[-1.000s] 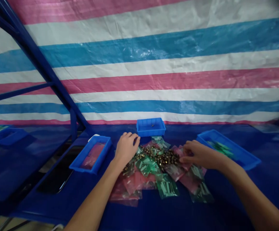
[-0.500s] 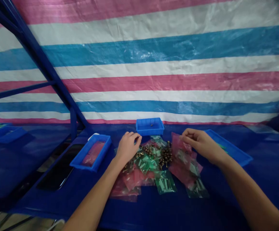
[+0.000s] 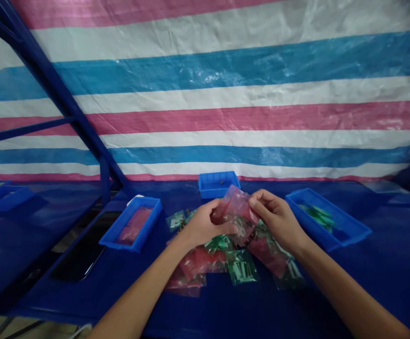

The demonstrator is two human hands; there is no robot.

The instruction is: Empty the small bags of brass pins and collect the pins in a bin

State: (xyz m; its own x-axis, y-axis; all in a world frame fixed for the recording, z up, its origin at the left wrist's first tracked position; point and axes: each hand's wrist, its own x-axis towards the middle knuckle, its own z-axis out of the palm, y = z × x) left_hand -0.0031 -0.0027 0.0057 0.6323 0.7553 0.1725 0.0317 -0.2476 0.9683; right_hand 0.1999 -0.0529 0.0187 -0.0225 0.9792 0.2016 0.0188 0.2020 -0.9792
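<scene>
A pink plastic bag [image 3: 238, 207] with small pieces inside is held up between both hands over a pile. My left hand [image 3: 206, 223] grips its left side, thumb in front. At its upper right edge, my right hand [image 3: 277, 214] pinches the bag. Below lie more pink bags [image 3: 205, 263], a green bag [image 3: 242, 267] of pale strips, and green bags [image 3: 219, 244] partly covered by my left hand. To the right, another pink bag [image 3: 268, 256] overlaps a greenish bag. My hands hide most of the brass-coloured pieces in the pile.
A blue tray [image 3: 346, 238] with green bags stands at the right. Another blue tray [image 3: 109, 240] with a pink bag sits left, beside a black phone [image 3: 81, 263]. A small blue tray [image 3: 219, 190] stands behind the pile. A striped tarp [image 3: 226, 113] hangs behind the table.
My right hand has moved left, bringing a pink bag from the right side to above the pile. My left hand has moved right and taken hold of it.
</scene>
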